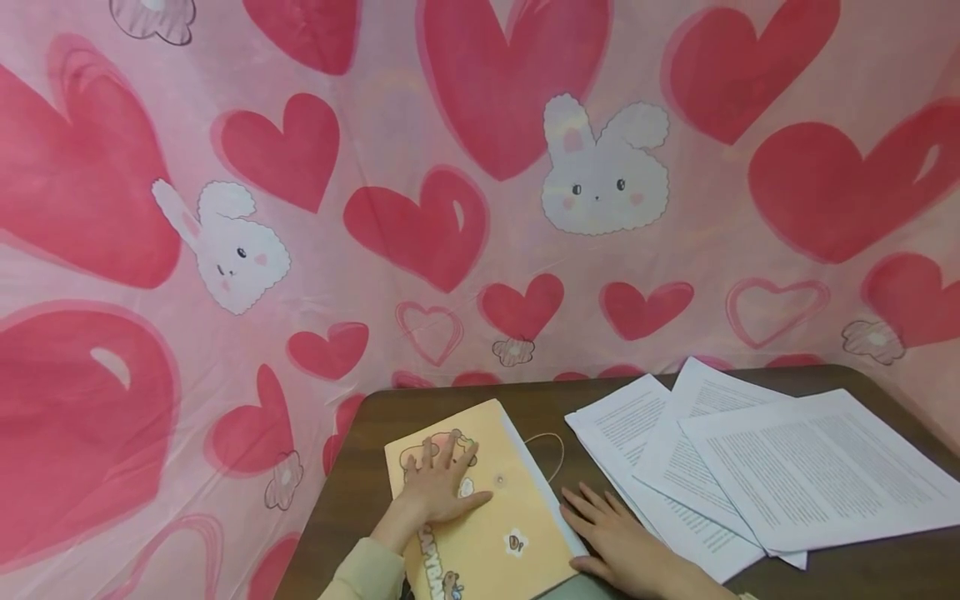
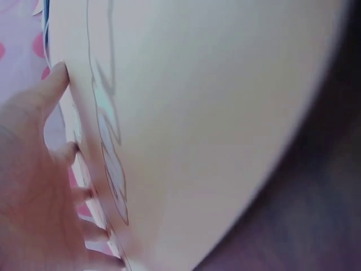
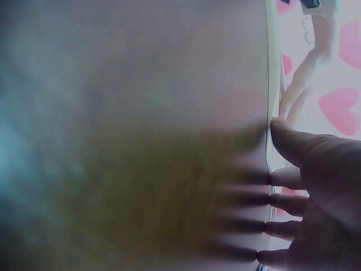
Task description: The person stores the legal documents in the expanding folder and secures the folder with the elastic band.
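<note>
A pale yellow paper folder (image 1: 536,521) with cartoon animal prints and lettering lies on the table, tilted a little in the head view. My left hand (image 1: 437,490) rests on its cover with the fingers spread, hiding part of the printed picture. At the folder's right edge, where a pale strip shows, is my right hand (image 1: 617,537), its fingers stretched out over the tabletop and its thumb by the lower right corner. A thin string (image 1: 561,454) loops out from under the right edge. The left wrist view shows the left fingertips touching the cover (image 2: 192,124).
Several printed sheets (image 1: 817,467) lie overlapped and fanned on the right side of the dark wooden table (image 1: 420,402), close beside my right hand. A pink cloth (image 1: 420,108) with hearts and rabbit faces hangs behind and to the left.
</note>
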`<state>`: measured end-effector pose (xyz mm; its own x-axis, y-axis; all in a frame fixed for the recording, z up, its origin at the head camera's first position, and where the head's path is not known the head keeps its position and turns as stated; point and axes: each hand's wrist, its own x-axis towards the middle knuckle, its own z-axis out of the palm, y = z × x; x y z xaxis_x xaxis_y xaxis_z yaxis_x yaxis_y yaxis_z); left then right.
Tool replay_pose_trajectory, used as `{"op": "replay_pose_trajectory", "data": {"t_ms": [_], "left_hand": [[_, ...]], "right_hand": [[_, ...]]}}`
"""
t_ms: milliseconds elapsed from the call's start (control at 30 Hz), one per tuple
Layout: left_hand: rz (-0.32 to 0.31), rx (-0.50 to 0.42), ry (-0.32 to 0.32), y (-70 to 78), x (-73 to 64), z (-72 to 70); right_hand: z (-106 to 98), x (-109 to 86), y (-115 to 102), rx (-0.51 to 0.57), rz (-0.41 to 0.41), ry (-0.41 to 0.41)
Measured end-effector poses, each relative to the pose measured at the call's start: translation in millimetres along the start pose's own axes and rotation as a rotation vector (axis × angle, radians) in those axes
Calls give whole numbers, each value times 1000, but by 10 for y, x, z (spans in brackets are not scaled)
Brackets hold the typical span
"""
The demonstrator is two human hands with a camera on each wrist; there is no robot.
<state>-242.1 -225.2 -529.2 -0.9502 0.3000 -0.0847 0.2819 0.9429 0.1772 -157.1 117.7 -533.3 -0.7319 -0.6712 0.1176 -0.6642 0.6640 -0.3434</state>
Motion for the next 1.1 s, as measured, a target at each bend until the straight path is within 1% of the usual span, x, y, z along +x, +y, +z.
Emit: {"op": "replay_pose_trajectory", "data": {"t_ms": [100,167,233,267,433,500,567,700,767,800,833,867,933,1000,1033,1067,1100], "left_hand": [[30,2,-12,34,-20,-63],[53,6,-8,33,-12,-49],[63,2,-25,93,-39,-121],[71,9,-26,102,-33,-119],[69,26,-64,178,-29,-171],[71,17,-69,171,-19,-152],[80,12,-59,145,-1,-112],[92,-9,-39,83,34,-9],[90,-2,-41,97,31,-19],[96,5,-36,90,40,-5],[93,14,-46,114,36,-34],[96,22,-45,106,49,-14],[93,38,-61,154,29,-63],[95,35,-58,133,52,-3],[90,31,-61,141,47,-2],[96,30,-49,115,61,47],[98,33,-52,124,56,38]], "right_hand": [[17,-18,-13,-22,-5,-14],[28,-31,-18,-42,-11,-17],[44,-50,-18,-57,-19,-15],[52,-60,-16,-64,-23,-14],[123,-105,6,-133,-74,28],[153,-115,9,-165,-98,57],[175,-123,9,-179,-108,73],[201,-132,20,-174,-95,71],[208,-139,28,-182,-93,81],[213,-142,34,-194,-101,97],[218,-147,41,-202,-111,116],[224,-154,49,-213,-122,135],[245,-165,64,-231,-144,175],[280,-174,90,-258,-166,214],[296,-179,102,-266,-171,223],[315,-182,114,-280,-176,230],[333,-185,125,-298,-180,237]]}}
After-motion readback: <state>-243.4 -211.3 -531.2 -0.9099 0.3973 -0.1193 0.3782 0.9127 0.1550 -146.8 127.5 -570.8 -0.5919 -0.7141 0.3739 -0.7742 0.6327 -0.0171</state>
